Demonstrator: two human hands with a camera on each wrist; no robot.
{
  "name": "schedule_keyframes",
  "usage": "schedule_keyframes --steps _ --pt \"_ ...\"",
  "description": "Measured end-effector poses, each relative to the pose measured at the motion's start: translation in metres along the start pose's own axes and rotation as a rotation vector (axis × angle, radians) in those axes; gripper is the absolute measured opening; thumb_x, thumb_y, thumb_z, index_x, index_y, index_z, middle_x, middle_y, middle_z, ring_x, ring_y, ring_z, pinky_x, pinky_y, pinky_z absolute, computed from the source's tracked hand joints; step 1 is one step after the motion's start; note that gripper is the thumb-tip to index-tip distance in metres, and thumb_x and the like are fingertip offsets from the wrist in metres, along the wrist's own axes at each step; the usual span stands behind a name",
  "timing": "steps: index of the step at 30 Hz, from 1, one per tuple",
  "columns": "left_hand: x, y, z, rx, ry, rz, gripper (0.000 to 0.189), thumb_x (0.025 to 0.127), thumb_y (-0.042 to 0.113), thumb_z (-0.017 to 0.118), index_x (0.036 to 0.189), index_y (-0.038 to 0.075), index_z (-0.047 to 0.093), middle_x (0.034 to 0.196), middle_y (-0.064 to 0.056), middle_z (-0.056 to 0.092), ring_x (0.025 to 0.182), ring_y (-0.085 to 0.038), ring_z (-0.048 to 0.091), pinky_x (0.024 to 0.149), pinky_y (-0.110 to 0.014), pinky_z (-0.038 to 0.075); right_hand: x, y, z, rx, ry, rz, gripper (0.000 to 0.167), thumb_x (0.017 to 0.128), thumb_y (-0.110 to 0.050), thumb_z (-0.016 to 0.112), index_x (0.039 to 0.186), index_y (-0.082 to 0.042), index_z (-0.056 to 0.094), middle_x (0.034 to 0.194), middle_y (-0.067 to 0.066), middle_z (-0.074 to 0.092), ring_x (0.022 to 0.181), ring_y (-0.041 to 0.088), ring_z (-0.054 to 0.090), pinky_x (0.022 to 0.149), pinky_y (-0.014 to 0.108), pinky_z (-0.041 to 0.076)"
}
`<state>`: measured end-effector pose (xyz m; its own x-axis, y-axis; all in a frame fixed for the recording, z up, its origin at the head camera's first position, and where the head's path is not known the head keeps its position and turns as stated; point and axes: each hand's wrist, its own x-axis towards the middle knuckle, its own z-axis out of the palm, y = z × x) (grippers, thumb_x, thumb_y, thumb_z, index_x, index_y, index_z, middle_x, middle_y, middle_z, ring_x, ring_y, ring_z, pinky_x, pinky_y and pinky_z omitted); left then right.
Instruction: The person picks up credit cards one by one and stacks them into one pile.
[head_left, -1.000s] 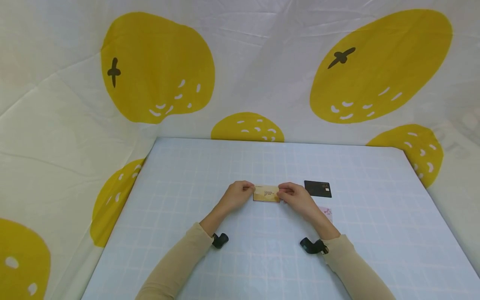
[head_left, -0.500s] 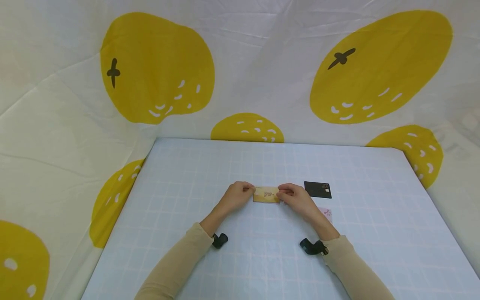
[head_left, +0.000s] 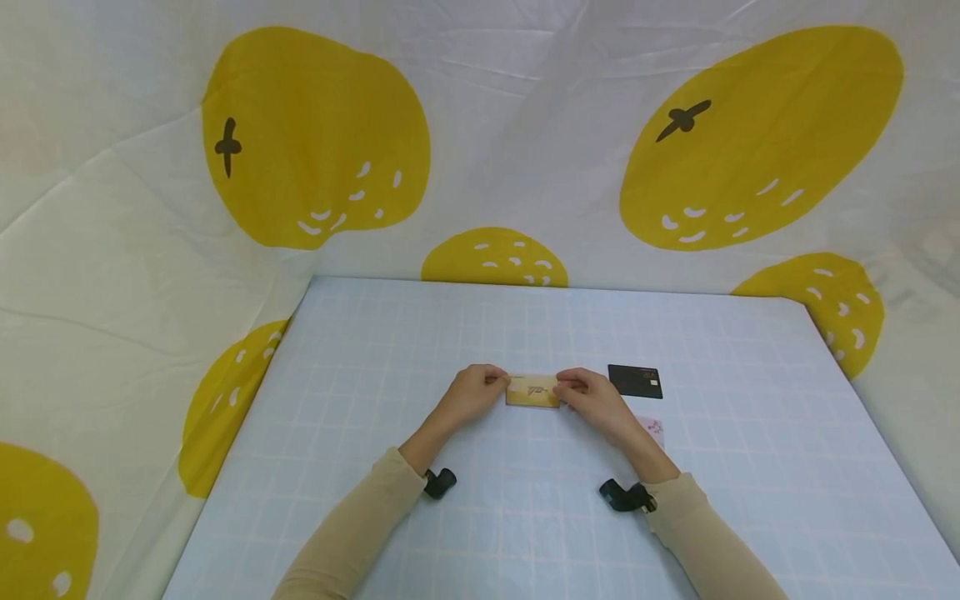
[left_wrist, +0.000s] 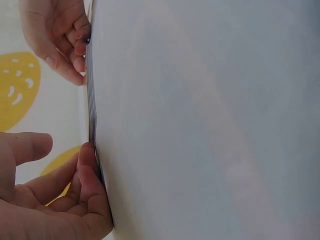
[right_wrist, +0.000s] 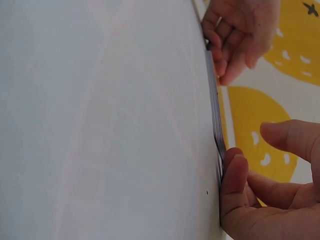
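A thin stack of cards [head_left: 532,390] lies flat on the table, topped by a gold card with dark print. Its layered edge shows as several thin lines in the left wrist view. At the left short end, the curled fingers of my left hand [head_left: 474,392] hold the stack. My right hand [head_left: 597,400] holds the opposite end the same way. Both wrist views show fingertips against the ends, low at the table surface, with each near thumb lifted off. Right of my right hand lies a black card [head_left: 635,381] with a chip and "VIP" lettering.
A pale card with pink flowers [head_left: 654,427] is partly covered by the right wrist. A light blue checked cloth [head_left: 390,333] covers the table. Behind and at the sides hangs a white curtain [head_left: 525,150] with yellow fruit shapes. Each wrist wears a small black camera [head_left: 441,482].
Both hands stay at the two ends of the stack with hardly any movement. The whole head view has shifted very slightly; the cards lie as before.
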<state>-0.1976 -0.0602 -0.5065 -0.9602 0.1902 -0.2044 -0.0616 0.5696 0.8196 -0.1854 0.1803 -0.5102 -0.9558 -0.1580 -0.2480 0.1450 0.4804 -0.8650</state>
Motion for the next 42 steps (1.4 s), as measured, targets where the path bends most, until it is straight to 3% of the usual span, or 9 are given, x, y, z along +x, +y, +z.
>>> schedule_keyframes --steps 10,19,29,42 --pt "-0.001 0.002 0.003 -0.003 0.014 0.017 0.030 0.100 0.029 0.059 0.115 0.007 0.073 0.109 -0.004 0.071 0.105 -0.020 0.064 0.091 -0.041 0.051 -0.003 0.001 -0.003 -0.003 0.015 0.004 0.038 0.098 -0.024 0.065 0.129 -0.003 0.062 0.109 0.009 0.065 0.091 0.023 0.060 0.079 0.033 0.052" --pt "-0.002 0.005 0.005 -0.036 0.043 0.104 0.030 0.099 0.027 0.060 0.118 0.006 0.070 0.110 -0.003 0.071 0.104 -0.019 0.065 0.089 -0.038 0.052 -0.008 -0.004 -0.009 0.003 0.009 -0.015 0.039 0.098 -0.023 0.065 0.131 -0.002 0.060 0.109 0.011 0.065 0.089 0.024 0.062 0.078 0.034 0.053" --pt "0.006 0.030 0.016 -0.042 0.033 0.186 0.032 0.097 0.027 0.063 0.120 0.004 0.069 0.104 0.000 0.069 0.098 -0.017 0.065 0.085 -0.036 0.053 -0.013 -0.005 -0.029 -0.034 0.040 0.012 0.042 0.099 -0.026 0.063 0.135 -0.005 0.057 0.113 0.010 0.064 0.096 0.025 0.064 0.080 0.035 0.053" --pt "0.018 0.068 0.052 -0.010 -0.044 0.256 0.032 0.097 0.024 0.065 0.122 0.003 0.068 0.104 0.001 0.070 0.095 -0.012 0.065 0.078 -0.026 0.053 -0.026 0.011 -0.067 -0.043 0.097 -0.053 0.045 0.102 -0.025 0.059 0.137 0.003 0.054 0.119 0.019 0.064 0.102 0.032 0.064 0.083 0.029 0.052"
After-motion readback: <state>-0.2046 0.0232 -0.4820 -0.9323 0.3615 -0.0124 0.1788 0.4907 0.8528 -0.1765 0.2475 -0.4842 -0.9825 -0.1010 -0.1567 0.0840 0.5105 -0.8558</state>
